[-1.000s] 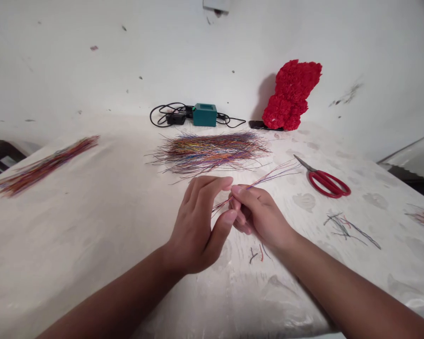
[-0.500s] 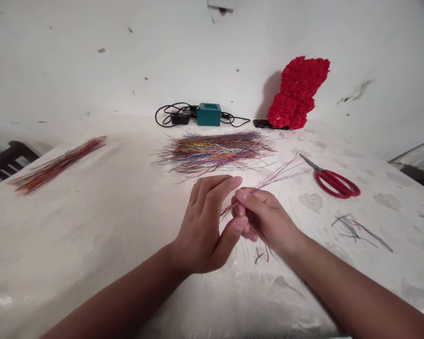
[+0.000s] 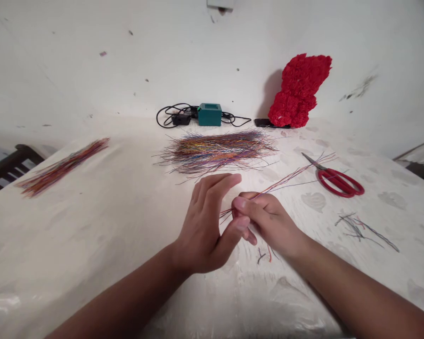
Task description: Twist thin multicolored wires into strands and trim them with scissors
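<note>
My right hand (image 3: 268,221) is closed around a small bunch of thin coloured wires (image 3: 289,176) that fan out to the upper right toward the scissors. My left hand (image 3: 207,223) sits just left of it with fingers stretched out and apart, its thumb touching the near ends of the wires. Both hands hover over the white table (image 3: 109,212). A large loose pile of coloured wires (image 3: 215,150) lies just beyond the hands.
Red scissors (image 3: 339,181) lie at the right. A second wire bundle (image 3: 61,167) lies at the far left. Wire scraps (image 3: 360,228) sit right of my arm. A teal box (image 3: 209,114) with black cables and a red flower figure (image 3: 298,89) stand by the wall.
The free ends of the held wires have swung lower and further right, now reaching the scissors. My hands stayed nearly in place.
</note>
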Tool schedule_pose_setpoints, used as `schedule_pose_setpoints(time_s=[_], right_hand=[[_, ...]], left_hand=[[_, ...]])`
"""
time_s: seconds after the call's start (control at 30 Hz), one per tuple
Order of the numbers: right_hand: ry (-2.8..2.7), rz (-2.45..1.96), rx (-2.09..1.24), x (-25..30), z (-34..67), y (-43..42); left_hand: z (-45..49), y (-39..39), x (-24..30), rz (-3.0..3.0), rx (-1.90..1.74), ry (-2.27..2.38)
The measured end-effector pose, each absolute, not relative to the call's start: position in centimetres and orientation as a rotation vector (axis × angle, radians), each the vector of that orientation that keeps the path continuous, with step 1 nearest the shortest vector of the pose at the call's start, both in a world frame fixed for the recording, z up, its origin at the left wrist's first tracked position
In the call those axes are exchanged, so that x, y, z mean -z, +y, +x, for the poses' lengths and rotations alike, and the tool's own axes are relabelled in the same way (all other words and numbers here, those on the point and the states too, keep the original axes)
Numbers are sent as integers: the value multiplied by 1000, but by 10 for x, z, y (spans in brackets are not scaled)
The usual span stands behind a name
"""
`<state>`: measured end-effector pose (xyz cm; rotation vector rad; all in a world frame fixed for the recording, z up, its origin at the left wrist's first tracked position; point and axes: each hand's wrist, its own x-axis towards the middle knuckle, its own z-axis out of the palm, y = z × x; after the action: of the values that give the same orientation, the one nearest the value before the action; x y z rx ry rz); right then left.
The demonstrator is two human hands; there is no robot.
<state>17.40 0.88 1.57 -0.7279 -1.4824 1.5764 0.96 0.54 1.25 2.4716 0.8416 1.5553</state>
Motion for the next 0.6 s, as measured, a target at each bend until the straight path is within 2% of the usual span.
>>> schedule_pose_setpoints(time_s=[0.2, 0.47, 0.6], right_hand=[[-1470, -826, -1398, -22, 181, 12], [-1708, -912, -1133, -27, 187, 10], [-1734, -931, -1114, -25, 187, 12]], left_hand=[[6, 10, -17, 2519, -1482, 1015], [5, 12, -19, 2554, -1394, 972], [6, 11, -18, 2502, -1382, 931]])
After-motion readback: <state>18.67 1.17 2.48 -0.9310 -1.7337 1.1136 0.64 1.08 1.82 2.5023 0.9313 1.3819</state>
